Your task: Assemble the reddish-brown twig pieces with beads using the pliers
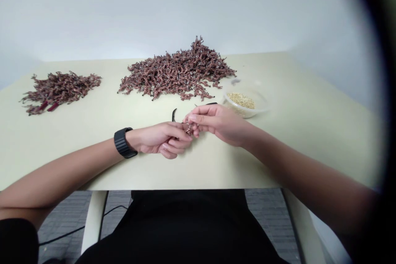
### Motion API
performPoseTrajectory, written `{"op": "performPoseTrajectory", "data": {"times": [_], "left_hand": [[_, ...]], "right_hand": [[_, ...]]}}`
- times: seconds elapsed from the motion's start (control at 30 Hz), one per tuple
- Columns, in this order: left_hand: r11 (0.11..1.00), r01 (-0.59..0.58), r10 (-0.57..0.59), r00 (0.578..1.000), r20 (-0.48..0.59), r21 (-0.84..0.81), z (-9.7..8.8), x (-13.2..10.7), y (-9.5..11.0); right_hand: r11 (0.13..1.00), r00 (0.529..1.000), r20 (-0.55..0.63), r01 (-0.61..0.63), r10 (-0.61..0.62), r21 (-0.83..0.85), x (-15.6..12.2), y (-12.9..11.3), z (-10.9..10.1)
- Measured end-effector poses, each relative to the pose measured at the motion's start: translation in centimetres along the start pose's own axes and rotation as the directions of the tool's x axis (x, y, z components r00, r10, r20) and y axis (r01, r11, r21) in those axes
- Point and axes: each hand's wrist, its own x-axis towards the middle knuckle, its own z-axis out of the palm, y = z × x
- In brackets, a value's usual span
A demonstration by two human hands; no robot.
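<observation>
My left hand (162, 139), with a black watch (123, 142) on its wrist, rests on the pale table (93, 132) with its fingers curled round a small reddish-brown beaded piece (188, 129). My right hand (218, 123) meets it from the right and pinches the same small piece at the fingertips. Black-handled pliers (174, 114) lie on the table just behind the two hands, partly hidden by them.
A large heap of reddish-brown beaded pieces (179, 72) lies at the back middle, a smaller heap (58, 88) at the back left. A clear shallow bowl (260, 109) with small golden parts stands right of the hands. A cable runs across the floor below.
</observation>
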Motion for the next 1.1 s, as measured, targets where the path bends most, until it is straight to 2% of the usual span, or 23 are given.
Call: {"op": "performPoseTrajectory", "data": {"times": [0.1,0.17,0.23,0.3,0.33,0.4,0.6,0.77,0.93,1.03,1.1], "left_hand": [[0.965,-0.102,0.132,0.985,-0.115,0.241,0.0,0.0,-0.3],[0.873,-0.167,0.28,0.941,-0.19,0.458,-0.1,0.0,-0.4],[0.679,-0.201,0.483,0.847,-0.224,0.706,-0.2,0.1,-0.6],[0.399,-0.151,0.67,0.721,-0.175,0.904,-0.4,0.3,-0.8],[0.269,-0.101,0.727,0.673,-0.133,0.958,-0.5,0.4,-0.9],[0.083,0.008,0.775,0.628,-0.069,0.997,-0.7,0.6,-1.3],[-0.234,0.294,0.814,0.58,0.022,0.927,-1.7,0.8,-2.4],[-0.405,0.369,0.789,0.603,0.116,0.836,-2.0,0.9,-2.7],[-0.452,0.383,0.775,0.616,0.142,0.805,-2.1,0.9,-2.7],[-0.435,0.376,0.78,0.611,0.134,0.819,-2.1,1.1,-2.7],[-0.403,0.37,0.797,0.592,0.122,0.837,-2.0,1.2,-2.7]], "right_hand": [[0.995,0.996,-0.08,-0.037,0.045,0.095,0.2,0.0,-0.3],[0.99,0.989,-0.138,-0.031,0.051,0.137,0.3,-0.1,-0.4],[0.982,0.98,-0.189,-0.022,0.058,0.188,0.5,-0.2,-0.4],[0.971,0.972,-0.223,-0.017,0.072,0.24,0.6,-0.2,-0.4],[0.965,0.969,-0.233,-0.015,0.078,0.262,0.6,-0.2,-0.4],[0.958,0.968,-0.235,-0.016,0.086,0.285,0.6,-0.1,-0.3],[0.961,0.978,-0.191,-0.031,0.086,0.276,0.7,0.3,-0.6],[0.957,0.977,-0.19,-0.04,0.098,0.288,0.8,0.5,-0.9],[0.955,0.97,-0.22,-0.038,0.106,0.293,0.9,0.7,-0.6],[0.95,0.963,-0.241,-0.041,0.121,0.31,0.9,0.6,-0.4],[0.945,0.96,-0.254,-0.031,0.12,0.327,1.0,0.6,-0.4]]}}
